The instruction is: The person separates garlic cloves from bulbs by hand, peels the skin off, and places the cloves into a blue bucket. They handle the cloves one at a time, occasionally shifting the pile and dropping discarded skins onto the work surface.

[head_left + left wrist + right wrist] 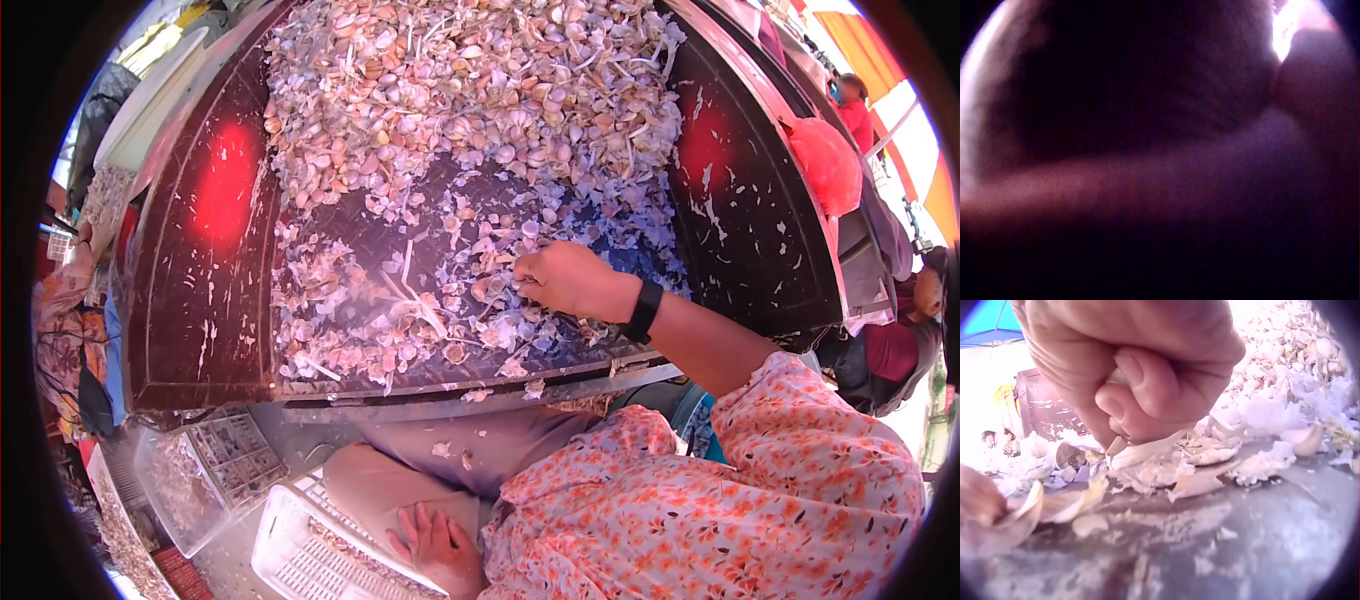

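Observation:
My right hand (572, 280), a dark band round its wrist, is low over the scattered garlic skins (490, 290) on the worn tray floor. In the right wrist view its fingers (1147, 394) are curled under, and a small pale garlic clove (1116, 376) shows partly behind the fingertips. Dry skins and stem bits (1154, 453) lie right below the knuckles. My left hand (432, 540) rests on the thigh with its fingers spread. The left wrist view is dark and blurred. A big heap of garlic cloves (470, 90) fills the tray's far part.
Dark red side walls (200, 300) enclose the tray left and right. A white plastic basket (290, 540) and a clear bin (180, 480) stand below on the left. A red bag (828, 165) hangs outside the right wall. Other people are at both sides.

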`<control>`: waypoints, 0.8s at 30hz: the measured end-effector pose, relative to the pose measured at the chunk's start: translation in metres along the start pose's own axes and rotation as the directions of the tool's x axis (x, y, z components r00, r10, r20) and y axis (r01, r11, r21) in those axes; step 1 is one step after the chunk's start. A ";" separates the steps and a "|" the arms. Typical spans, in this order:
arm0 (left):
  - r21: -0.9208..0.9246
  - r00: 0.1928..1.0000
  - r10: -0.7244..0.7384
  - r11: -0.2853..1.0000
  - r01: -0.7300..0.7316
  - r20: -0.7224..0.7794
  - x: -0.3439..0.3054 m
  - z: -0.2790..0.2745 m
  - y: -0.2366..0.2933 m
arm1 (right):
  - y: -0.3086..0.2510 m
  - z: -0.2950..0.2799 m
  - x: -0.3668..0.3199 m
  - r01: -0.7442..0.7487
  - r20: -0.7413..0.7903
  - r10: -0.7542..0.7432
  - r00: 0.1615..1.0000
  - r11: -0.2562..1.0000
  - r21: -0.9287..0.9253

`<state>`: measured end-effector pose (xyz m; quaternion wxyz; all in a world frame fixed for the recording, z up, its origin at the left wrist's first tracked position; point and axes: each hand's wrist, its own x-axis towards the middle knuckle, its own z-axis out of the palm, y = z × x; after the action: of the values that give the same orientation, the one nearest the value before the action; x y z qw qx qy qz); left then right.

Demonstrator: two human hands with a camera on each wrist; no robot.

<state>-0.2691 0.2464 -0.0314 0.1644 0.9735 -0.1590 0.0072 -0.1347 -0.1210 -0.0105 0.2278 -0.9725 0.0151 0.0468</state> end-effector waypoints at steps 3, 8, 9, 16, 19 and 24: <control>0.021 1.000 0.001 1.000 -0.002 0.011 0.001 -0.001 0.002 | -0.002 0.000 0.004 0.033 0.014 -0.033 0.999 0.998 -0.045; 0.030 1.000 0.004 1.000 -0.005 0.013 -0.001 0.002 -0.001 | 0.027 0.002 0.002 0.087 -0.015 -0.091 0.996 0.883 0.461; 0.028 1.000 0.011 1.000 -0.011 0.001 -0.001 0.003 -0.001 | 0.029 -0.007 -0.006 -0.088 0.114 -0.032 0.993 0.443 0.892; 0.052 1.000 0.022 0.998 -0.023 0.014 -0.002 0.010 -0.012 | 0.016 -0.013 -0.022 -0.260 0.268 0.091 0.959 -0.096 0.961; 0.053 1.000 0.011 0.999 -0.012 0.012 -0.001 0.009 -0.010 | 0.008 0.000 -0.023 0.136 -0.083 -0.109 0.991 0.858 0.495; 0.059 1.000 0.009 0.998 -0.010 0.020 0.000 0.007 -0.007 | 0.003 0.016 -0.027 0.137 -0.056 -0.126 0.990 0.951 0.276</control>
<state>-0.2670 0.2505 -0.0403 0.1338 0.9772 -0.1648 0.0031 -0.1626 -0.1166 -0.0234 0.3647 -0.9302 -0.0391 0.0108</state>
